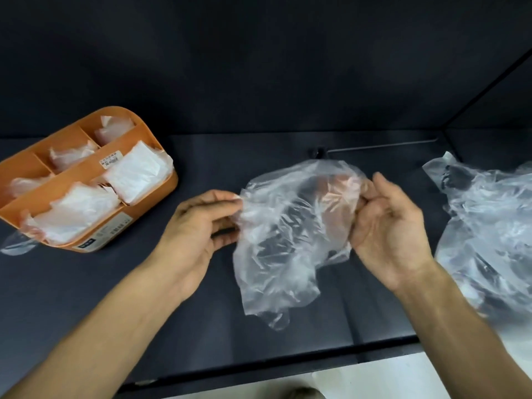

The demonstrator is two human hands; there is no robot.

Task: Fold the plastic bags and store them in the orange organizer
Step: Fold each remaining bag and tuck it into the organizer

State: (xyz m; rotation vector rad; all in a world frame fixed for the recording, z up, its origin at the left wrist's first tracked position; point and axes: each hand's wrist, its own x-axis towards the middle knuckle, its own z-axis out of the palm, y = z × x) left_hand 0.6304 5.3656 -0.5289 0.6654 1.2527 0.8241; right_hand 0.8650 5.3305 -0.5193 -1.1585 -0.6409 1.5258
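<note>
A crumpled clear plastic bag [288, 234] hangs between the two hands, held up over the dark desk [144, 326]. The left hand [195, 226] pinches the bag's left edge between thumb and curled fingers [227, 201]. The right hand [385, 226] holds the right side, its fingers bent into the film and partly hidden behind it, so the exact hold is hard to make out. The bag is not yet flat or creased.

This looks like the start of folding one bag: opening it out and finding its edges. The next move probably calls for spreading it flat on the desk and smoothing the wrinkles before any fold, since thin film like this slips and springs back.

The orange organizer [144, 197] stands at the left of the desk, well apart from the hands, with folded bags already in several compartments. A loose heap of bags [486, 226] lies at the right.
</note>
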